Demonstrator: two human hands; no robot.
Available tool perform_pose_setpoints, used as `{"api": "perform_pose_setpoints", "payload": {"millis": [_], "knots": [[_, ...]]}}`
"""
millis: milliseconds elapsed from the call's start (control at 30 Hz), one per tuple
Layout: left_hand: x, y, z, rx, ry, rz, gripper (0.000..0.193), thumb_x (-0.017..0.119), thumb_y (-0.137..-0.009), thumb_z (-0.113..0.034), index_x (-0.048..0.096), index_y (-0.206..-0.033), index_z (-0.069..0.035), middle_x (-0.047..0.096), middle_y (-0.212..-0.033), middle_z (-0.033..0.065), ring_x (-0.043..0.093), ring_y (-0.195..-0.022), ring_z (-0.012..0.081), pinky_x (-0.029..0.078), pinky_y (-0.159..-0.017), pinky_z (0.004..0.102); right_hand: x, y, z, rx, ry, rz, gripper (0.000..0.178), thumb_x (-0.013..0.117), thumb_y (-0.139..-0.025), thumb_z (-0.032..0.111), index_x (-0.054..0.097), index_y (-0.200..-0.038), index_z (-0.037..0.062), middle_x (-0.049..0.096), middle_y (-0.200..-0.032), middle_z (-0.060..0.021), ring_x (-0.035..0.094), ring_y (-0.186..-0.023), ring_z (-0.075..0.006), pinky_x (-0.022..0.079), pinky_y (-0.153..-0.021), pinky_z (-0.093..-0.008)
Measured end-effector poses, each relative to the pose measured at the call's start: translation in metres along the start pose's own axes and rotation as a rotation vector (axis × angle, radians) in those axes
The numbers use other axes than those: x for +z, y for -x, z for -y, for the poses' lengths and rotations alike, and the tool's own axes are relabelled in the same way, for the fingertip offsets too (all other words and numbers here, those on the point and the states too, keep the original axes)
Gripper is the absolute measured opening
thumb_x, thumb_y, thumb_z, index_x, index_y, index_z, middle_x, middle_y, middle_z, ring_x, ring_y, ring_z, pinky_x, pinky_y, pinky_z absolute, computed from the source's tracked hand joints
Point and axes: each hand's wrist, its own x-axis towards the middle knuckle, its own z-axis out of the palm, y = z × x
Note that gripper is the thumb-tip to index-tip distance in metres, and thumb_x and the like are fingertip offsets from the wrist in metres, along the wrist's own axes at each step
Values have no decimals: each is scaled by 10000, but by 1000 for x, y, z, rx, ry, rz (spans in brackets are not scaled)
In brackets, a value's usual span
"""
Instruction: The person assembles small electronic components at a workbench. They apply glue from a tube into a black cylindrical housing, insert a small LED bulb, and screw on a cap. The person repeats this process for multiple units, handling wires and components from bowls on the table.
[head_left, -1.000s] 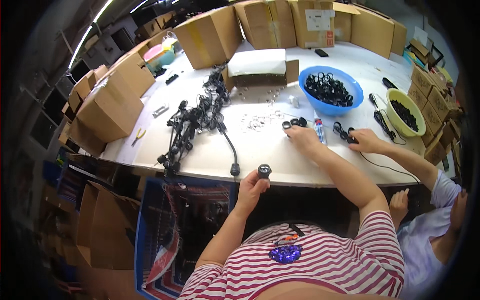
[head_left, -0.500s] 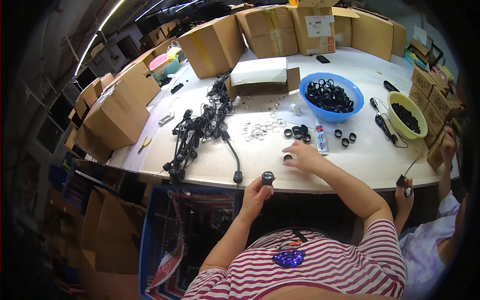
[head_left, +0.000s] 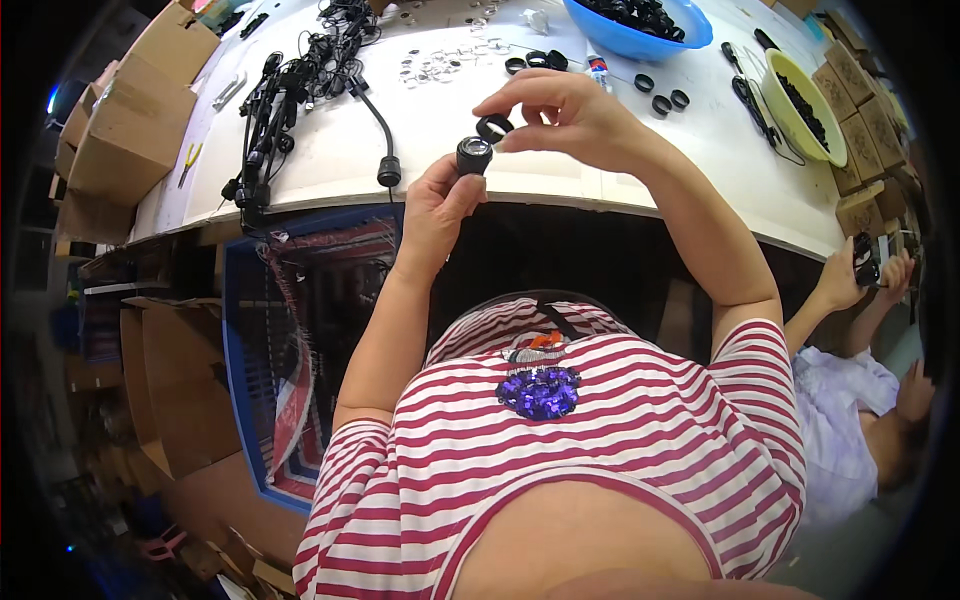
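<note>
My left hand [head_left: 440,212] is closed around a short black cylinder with a clear lens-like top [head_left: 474,152], held upright just off the table's front edge. Between the fingertips of my right hand [head_left: 570,115] is a black ring [head_left: 495,128], tilted just above that top; whether the two touch I cannot tell. Beyond my right hand lie several more black rings [head_left: 536,59] and a small blue, white and red tube [head_left: 597,70]. Clear rings [head_left: 440,66] are scattered on the table [head_left: 330,160] farther left.
Left are a tangle of black cables [head_left: 300,90], yellow-handled pliers [head_left: 190,165] and cardboard boxes [head_left: 135,110]. A blue bowl [head_left: 640,40] of black rings and a yellow bowl [head_left: 815,125] of small black parts stand right. Below is a blue crate [head_left: 240,370]. A co-worker [head_left: 845,400] sits right.
My right hand has lifted a black ring off the table and brought it left to the cylinder in my left hand. The view has tilted down. The co-worker's hands have come together.
</note>
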Motion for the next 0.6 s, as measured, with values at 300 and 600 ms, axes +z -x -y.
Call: {"api": "perform_pose_setpoints", "payload": {"millis": [300,600], "knots": [[1,-1,-2,-40,-18,56,161,568,-847,-122,575,-977,-27,539,-686,-20,413,-591,38,331,-541,175,6,0,9,-31,242,80,305,691,-742,154,627,-1038,119,585,-881,-30,499,-637,-123,400,-539,-248],[12,8,-4,-22,-174,-6,152,566,-842,-138,589,-936,-20,560,-677,-13,471,-606,38,386,-542,185,10,5,20,26,385,14,302,736,-670,258,605,-833,40,578,-650,-96,540,-558,-185,425,-512,-296]]}}
